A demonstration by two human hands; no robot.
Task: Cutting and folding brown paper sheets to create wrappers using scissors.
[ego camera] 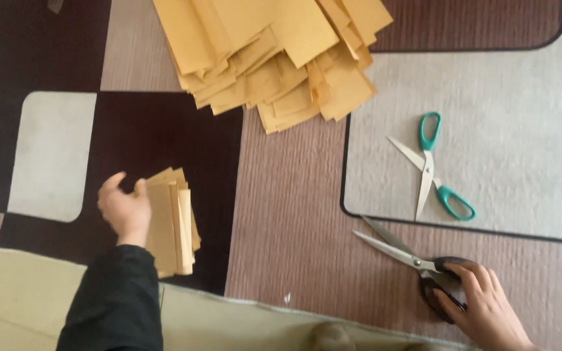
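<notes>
left hand resting against the small stack of cut tan paper strips on the dark brown patch of the patterned carpet, thumb lifted, fingers curled loosely along the stack's left edge; touching it for sure, clamped on it or not cannot tell. black sleeve running back toward the near edge. stack's long axis running near to far, tilted slightly, lying just right of the left hand.

right hand at the near right, fingers bent down over the dark handles of the black-handled steel scissors, covering them rather than visibly threaded through the loops. blades parted, tips aimed far and left, toward the middle of the carpet. long axis of the scissors slanting from near right to far left, so the handles sit under the right hand and the points lead away from it.

well apart from both hands: green-handled scissors lying open on the pale grey carpet panel, just beyond the black pair and nearer the right hand than the left. large loose heap of tan paper sheets at the far middle, about midway between the two hands. pale yellow cloth along the near edge.
</notes>
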